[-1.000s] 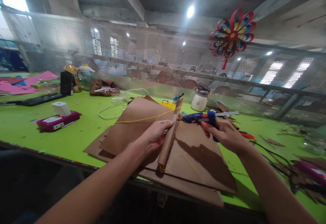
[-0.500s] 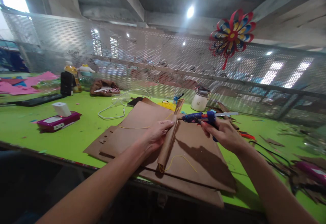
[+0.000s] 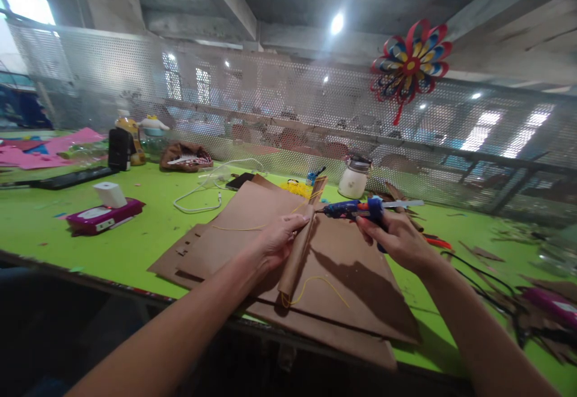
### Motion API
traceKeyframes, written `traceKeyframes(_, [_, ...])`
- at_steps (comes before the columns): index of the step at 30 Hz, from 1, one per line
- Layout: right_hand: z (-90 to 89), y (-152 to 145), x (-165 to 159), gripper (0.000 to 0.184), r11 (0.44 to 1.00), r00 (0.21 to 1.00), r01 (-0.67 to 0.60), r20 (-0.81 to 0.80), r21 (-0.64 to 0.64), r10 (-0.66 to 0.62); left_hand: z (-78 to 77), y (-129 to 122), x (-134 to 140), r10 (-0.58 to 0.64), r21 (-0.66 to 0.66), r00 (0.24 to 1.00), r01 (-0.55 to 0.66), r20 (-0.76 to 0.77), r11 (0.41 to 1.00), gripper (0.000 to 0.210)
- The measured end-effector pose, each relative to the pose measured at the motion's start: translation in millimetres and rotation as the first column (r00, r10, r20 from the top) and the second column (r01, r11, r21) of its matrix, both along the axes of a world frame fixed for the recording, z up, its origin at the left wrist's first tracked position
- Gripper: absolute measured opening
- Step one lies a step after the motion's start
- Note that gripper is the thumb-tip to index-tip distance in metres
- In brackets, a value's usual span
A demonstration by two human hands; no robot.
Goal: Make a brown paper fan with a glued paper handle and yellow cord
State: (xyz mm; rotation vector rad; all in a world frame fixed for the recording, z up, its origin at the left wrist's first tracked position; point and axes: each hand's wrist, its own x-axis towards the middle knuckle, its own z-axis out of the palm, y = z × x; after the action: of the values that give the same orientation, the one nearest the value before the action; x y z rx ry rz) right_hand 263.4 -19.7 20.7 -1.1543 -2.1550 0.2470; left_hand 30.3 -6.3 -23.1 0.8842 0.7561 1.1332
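Note:
My left hand [image 3: 280, 239] is closed on a long, narrow folded cardboard strip [image 3: 295, 267], thumb on top, over the stacked brown cardboard sheets [image 3: 356, 295]. My right hand [image 3: 396, 234] grips a blue hot glue gun [image 3: 351, 209] with a white glue stick [image 3: 406, 203] poking out of its back. The gun's nozzle points left at the strip's upper right edge; whether it touches is too small to tell. Yellow string [image 3: 322, 279] comes out of the strip's near end and curls over the cardboard. More yellow string runs out to the left of my left hand.
On the green table stand a purple power strip [image 3: 103, 216] with a white plug, a white cable [image 3: 198, 209], a pale jar [image 3: 355, 179] and a dark upright case [image 3: 119, 150]. Cardboard scraps and a black cord [image 3: 482, 289] lie at right. Perforated metal mesh [image 3: 270, 102] rises behind.
Almost nothing differs. Both hands keep their grip, and the glue gun stays by the strip's edge, with only a very slight shift to the right.

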Motion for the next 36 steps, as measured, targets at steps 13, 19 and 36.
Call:
traceKeyframes(13, [0.5,-1.1,-0.5,0.032,0.999,1.000,0.027,-0.006,0.044,-0.027,2.4,-2.1,-0.7,-0.008,-0.002,1.000,0.008,-0.013,1.000,0.011])
traceKeyframes(19, [-0.5,-1.6,-0.8,0.032,1.000,1.000,0.004,-0.011,0.017,-0.003,-1.7,0.9,-1.7,-0.019,0.003,1.000,0.019,-0.003,1.000,0.015])
traceKeyframes(36, [1.6,-12.5,-4.4,0.033,0.997,0.994,-0.071,0.086,0.004,0.070,5.1,-1.2,-0.3,-0.032,-0.008,0.999,0.032,0.029,0.999,0.015])
